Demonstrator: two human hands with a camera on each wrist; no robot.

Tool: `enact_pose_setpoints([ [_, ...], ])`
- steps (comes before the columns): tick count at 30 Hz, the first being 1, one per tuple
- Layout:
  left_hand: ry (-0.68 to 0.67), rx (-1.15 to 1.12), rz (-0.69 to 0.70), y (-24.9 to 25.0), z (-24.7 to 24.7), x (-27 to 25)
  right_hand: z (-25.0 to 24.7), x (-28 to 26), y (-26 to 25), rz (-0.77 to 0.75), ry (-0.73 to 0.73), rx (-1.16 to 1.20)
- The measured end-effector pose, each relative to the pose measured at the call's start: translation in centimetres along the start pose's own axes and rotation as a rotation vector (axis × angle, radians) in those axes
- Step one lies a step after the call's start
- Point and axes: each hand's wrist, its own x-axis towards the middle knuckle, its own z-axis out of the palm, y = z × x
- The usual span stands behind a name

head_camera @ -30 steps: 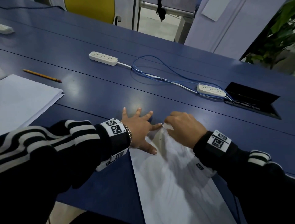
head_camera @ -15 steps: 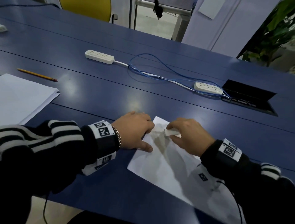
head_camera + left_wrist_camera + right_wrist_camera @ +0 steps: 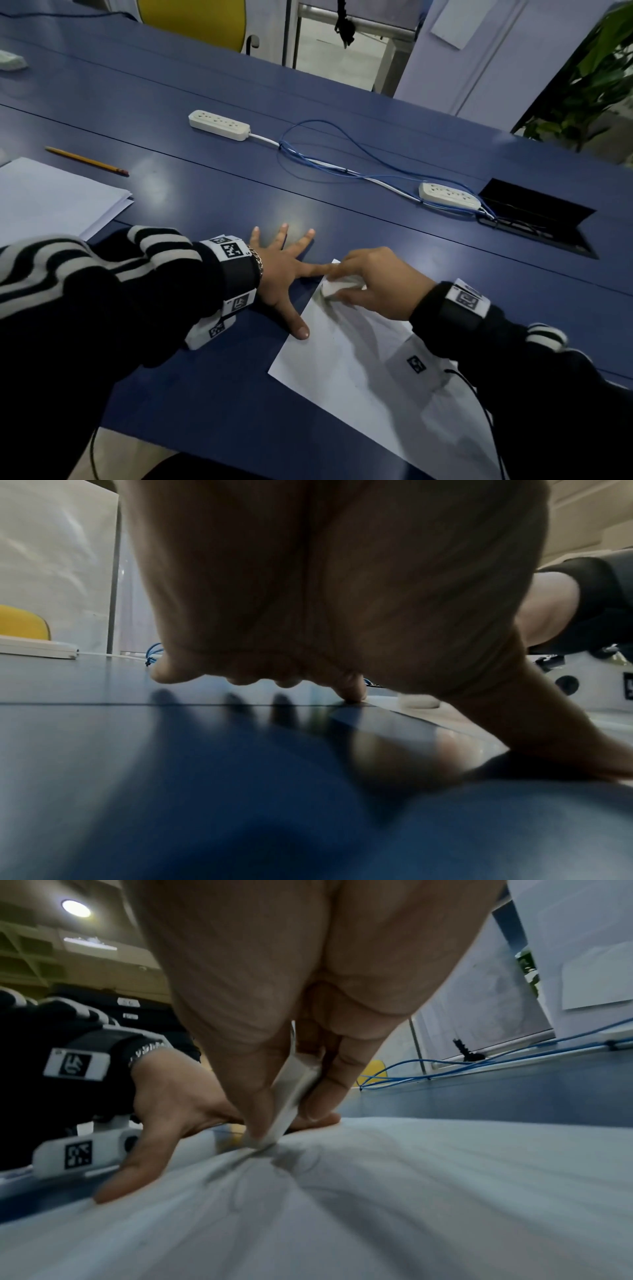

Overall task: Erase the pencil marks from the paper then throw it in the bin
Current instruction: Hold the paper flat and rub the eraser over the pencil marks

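Note:
A white sheet of paper [image 3: 346, 370] lies slanted on the blue table [image 3: 212, 205], with faint pencil marks [image 3: 301, 1161] near its far corner. My right hand [image 3: 373, 284] pinches a white eraser [image 3: 337, 287] between thumb and fingers and presses it onto the paper [image 3: 411, 1191] at those marks; the eraser [image 3: 291, 1096] stands on its lower edge. My left hand [image 3: 284, 267] lies flat with fingers spread. Its thumb [image 3: 298, 325] and forefinger pin the sheet's left edge and far corner. The left hand [image 3: 178, 1115] shows just beyond the eraser in the right wrist view. No bin is in view.
A stack of white paper [image 3: 51, 198] and a yellow pencil [image 3: 85, 161] lie at the left. Two white power strips [image 3: 219, 125] [image 3: 448, 195] with blue cable [image 3: 342, 161] run across the table's middle. An open cable hatch [image 3: 534, 216] sits at the right. A yellow chair [image 3: 195, 20] stands behind.
My left hand went from curled on the paper half a second ago to flat with fingers spread. The right hand with the eraser has shifted slightly along the paper's far corner.

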Motion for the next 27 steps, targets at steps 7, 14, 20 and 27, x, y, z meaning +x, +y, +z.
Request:
enact_pose_setpoints([
  [7, -0.017, -0.007, -0.036, 0.1, -0.1, 0.0, -1.5, -0.5, 0.7, -0.072, -0.219, -0.024],
  [14, -0.032, -0.006, -0.052, 0.2, -0.4, -0.3, -1.0, -0.3, 0.5, -0.11, -0.078, -0.058],
  [20, -0.056, 0.017, -0.015, 0.5, -0.9, -0.3, -0.9, -3.9, 1.8, -0.012, -0.083, -0.01],
  [27, 0.022, -0.041, -0.034, 2.0, 0.7, -0.5, -2.0, -2.2, 1.1, -0.04, -0.138, -0.019],
])
